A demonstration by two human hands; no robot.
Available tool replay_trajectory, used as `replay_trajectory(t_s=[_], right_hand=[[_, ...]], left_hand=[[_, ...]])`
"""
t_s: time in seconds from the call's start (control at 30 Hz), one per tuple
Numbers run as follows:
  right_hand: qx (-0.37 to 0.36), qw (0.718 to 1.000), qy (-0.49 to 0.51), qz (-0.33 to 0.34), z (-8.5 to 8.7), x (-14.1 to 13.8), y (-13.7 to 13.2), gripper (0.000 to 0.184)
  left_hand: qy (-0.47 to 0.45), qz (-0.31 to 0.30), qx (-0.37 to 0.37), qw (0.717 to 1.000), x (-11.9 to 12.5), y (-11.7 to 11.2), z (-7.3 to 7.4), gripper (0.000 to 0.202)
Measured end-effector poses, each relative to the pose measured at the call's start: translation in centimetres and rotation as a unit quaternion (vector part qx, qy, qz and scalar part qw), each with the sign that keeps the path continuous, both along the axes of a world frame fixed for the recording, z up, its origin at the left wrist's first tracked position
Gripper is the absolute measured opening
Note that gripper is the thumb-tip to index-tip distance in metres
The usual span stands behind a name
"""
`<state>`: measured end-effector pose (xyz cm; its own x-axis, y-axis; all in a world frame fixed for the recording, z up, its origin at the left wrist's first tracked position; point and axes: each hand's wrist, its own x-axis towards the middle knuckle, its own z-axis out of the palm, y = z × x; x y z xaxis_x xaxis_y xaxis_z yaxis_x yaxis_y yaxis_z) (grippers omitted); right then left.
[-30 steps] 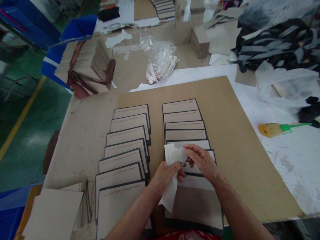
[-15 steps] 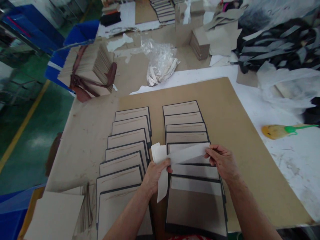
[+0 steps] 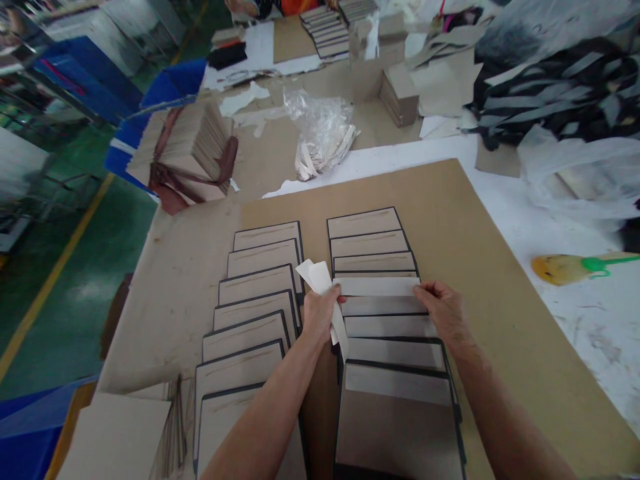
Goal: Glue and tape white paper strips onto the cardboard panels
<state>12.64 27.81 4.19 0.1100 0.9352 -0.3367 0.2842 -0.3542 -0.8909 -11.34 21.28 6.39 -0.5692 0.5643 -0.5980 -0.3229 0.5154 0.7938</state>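
The paper-like white strip (image 3: 377,287) spans the far margin of one dark-edged, grey-beige rectangular board in the right-hand row (image 3: 400,433). Take the strip as the clock centre.

Left hand (image 3: 320,315), 9 o'clock: thumb and fingers pinch the strip's left end while gripping a loose bundle of white strips (image 3: 321,277), apparently to keep spares within reach. Right hand (image 3: 444,312), 3 o'clock: thumb and forefinger pinch the opposite end; the other fingers curl. This two-end hold appears to keep the strip straight and parallel to the board's edge. Whether the strip's underside touches the board cannot be told.

Boards in the right-hand row and the left-hand row (image 3: 240,413), 8 o'clock, overlap, presumably to leave only their far margins exposed. The yellow bottle with green nozzle (image 3: 557,269) lies at 3 o'clock, well apart.
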Motion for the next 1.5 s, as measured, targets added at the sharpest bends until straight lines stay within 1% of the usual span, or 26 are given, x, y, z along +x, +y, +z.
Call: replay_trajectory(t_s=[0.1, 0.17, 0.3, 0.37, 0.47, 0.63, 0.77, 0.87, 1.0, 1.2, 1.5], right_hand=[[0.015, 0.997, -0.069, 0.013, -0.5, 0.1, 0.5, 0.033], [0.027, 0.995, -0.095, 0.018, -1.0, 0.1, 0.6, 0.032], [0.056, 0.992, -0.109, 0.033, -2.3, 0.4, 0.7, 0.034], [0.059, 0.991, -0.113, 0.036, -2.9, 0.5, 0.7, 0.034], [0.055, 0.991, -0.114, 0.037, -3.3, 0.4, 0.8, 0.033], [0.049, 0.991, -0.123, 0.027, -3.3, 0.2, 1.0, 0.033], [0.040, 0.992, -0.116, 0.023, -3.4, 0.2, 1.1, 0.034], [0.041, 0.990, -0.130, 0.024, -3.4, 0.1, 1.2, 0.035], [0.026, 0.988, -0.149, 0.018, -3.1, -0.2, 1.4, 0.033], [0.018, 0.985, -0.168, 0.017, -2.6, -0.5, 1.7, 0.029], [0.000, 0.980, -0.196, 0.031, -1.9, -0.6, 2.1, 0.026]], left_hand=[[0.025, -0.006, -0.005, 1.000, -0.2, 0.7, -0.7, 0.025], [0.045, -0.008, -0.009, 0.999, -0.2, 1.1, -1.0, 0.025], [0.084, -0.009, -0.016, 0.996, -0.1, 1.6, -1.5, 0.027], [0.107, -0.009, -0.020, 0.994, 0.0, 1.8, -1.7, 0.025], [0.141, -0.014, -0.023, 0.990, 0.1, 1.9, -2.1, 0.019], [0.174, -0.020, -0.032, 0.984, 0.3, 2.0, -2.7, 0.015], [0.183, -0.028, -0.037, 0.982, 0.3, 2.1, -2.8, 0.015], [0.188, -0.034, -0.042, 0.981, 0.3, 2.1, -2.7, 0.016], [0.189, -0.033, -0.043, 0.980, 0.4, 2.2, -2.8, 0.019], [0.195, -0.028, -0.041, 0.979, 0.4, 2.2, -3.1, 0.019], [0.219, -0.040, -0.071, 0.972, 0.5, 2.6, -2.9, 0.016]])
